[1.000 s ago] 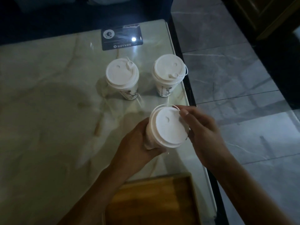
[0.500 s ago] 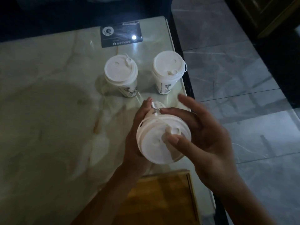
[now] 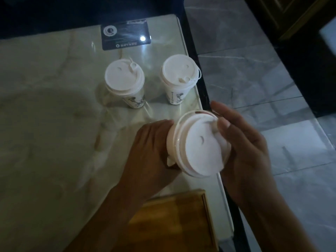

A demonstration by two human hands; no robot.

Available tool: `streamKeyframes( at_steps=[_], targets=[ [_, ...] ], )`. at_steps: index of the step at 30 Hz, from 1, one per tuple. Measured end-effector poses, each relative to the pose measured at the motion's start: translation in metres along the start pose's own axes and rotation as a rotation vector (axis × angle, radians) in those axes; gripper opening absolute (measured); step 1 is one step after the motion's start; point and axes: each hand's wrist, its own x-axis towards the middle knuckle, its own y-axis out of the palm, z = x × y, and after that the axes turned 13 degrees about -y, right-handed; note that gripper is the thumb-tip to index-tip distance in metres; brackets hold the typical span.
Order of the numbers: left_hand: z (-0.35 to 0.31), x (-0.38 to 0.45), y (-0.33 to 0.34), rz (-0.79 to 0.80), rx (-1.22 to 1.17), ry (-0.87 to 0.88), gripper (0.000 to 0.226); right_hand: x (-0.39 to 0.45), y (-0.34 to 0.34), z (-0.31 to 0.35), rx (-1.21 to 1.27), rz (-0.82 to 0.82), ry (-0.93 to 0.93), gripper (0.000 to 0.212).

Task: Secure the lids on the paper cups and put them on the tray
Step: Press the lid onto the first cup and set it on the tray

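While the left hand wraps around the side of a paper cup and grips it, the cup is held in the air above the counter, tilted so that its top faces toward the camera. The right hand is on the other side of this cup. Its fingers are spread, and the thumb presses on the white lid near the small plug at the rim, so this hand is pressing the lid and not closed around it. The lid looks seated on the cup, but on the far side a thin dark gap shows under the rim.

Farther from the person, two more paper cups stand upright on the marble counter, side by side and a little apart. The left cup and the right cup each carry a white lid. The right one stands close to the counter edge. Behind them a dark card lies flat on the counter.

Near the person, under the forearms, a wooden tray rests on the counter, with no cup visible on it. To the right of the counter is a grey tiled floor.
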Motion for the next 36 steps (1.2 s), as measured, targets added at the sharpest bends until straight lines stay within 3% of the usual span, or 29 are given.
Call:
streamKeyframes(
  at_steps=[4, 8, 13, 15, 21, 29, 33, 36],
  targets=[
    [-0.008, 0.001, -0.009, -0.024, 0.032, 0.133, 0.071, 0.007, -0.002, 0.006, -0.040, 0.009, 0.072, 0.031],
    [-0.016, 0.000, -0.010, -0.029, -0.022, 0.145, 0.070, 0.009, 0.001, 0.013, -0.070, -0.002, 0.079, 0.030],
    [-0.020, -0.003, -0.011, 0.176, -0.030, -0.114, 0.083, 0.018, 0.000, 0.011, -0.238, -0.014, 0.097, 0.036],
    [-0.020, -0.003, -0.013, 0.268, -0.079, -0.194, 0.078, 0.025, -0.003, 0.012, -0.257, 0.004, 0.147, 0.035],
    [-0.019, -0.003, -0.015, 0.433, -0.368, -0.320, 0.057, 0.035, -0.014, 0.010, -0.299, 0.026, 0.250, 0.042],
    [-0.011, -0.001, -0.015, 0.648, -0.511, -0.422, 0.049, 0.040, -0.022, 0.001, -0.316, 0.178, 0.407, 0.044],
    [-0.005, -0.011, -0.006, 0.595, -0.460, -0.453, 0.067, 0.036, -0.024, -0.004, -0.394, 0.178, 0.361, 0.029],
    [-0.003, -0.022, -0.001, 0.351, -0.188, -0.364, 0.073, 0.027, -0.023, -0.010, -0.501, 0.084, 0.282, 0.018]
  ],
)
